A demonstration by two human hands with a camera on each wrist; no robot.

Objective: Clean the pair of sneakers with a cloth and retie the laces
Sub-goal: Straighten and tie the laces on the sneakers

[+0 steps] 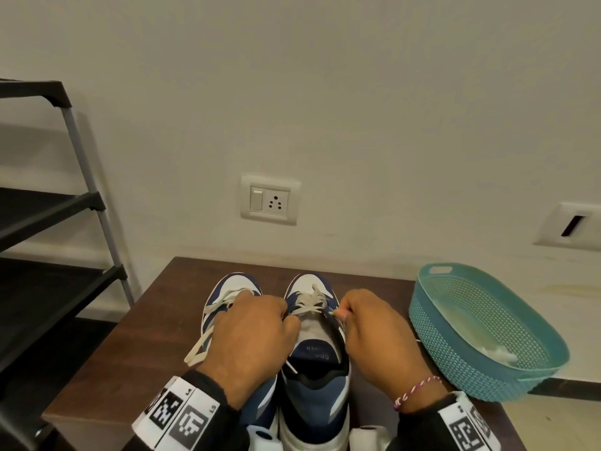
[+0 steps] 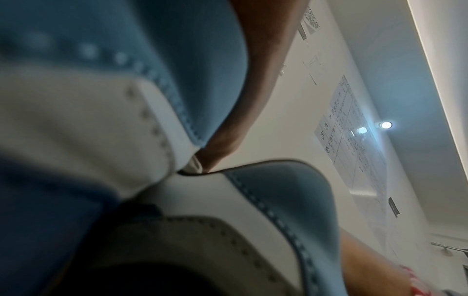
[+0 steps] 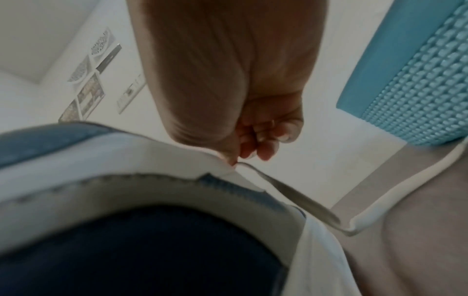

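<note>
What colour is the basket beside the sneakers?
Teal: a perforated plastic basket, right of the sneakers on the table; the head view shows it best.

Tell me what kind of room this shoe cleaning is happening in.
Probably a home room or entryway: a black shoe rack by a plain wall, a switch-and-socket plate, and a small wooden table holding sneakers and a teal basket.

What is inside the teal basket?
The basket holds a small pale crumpled thing near its close end, maybe the cloth; it is too blurred to say for sure. A pale patch shows on the floor of it. The near wall hides the bottom corner.
</note>
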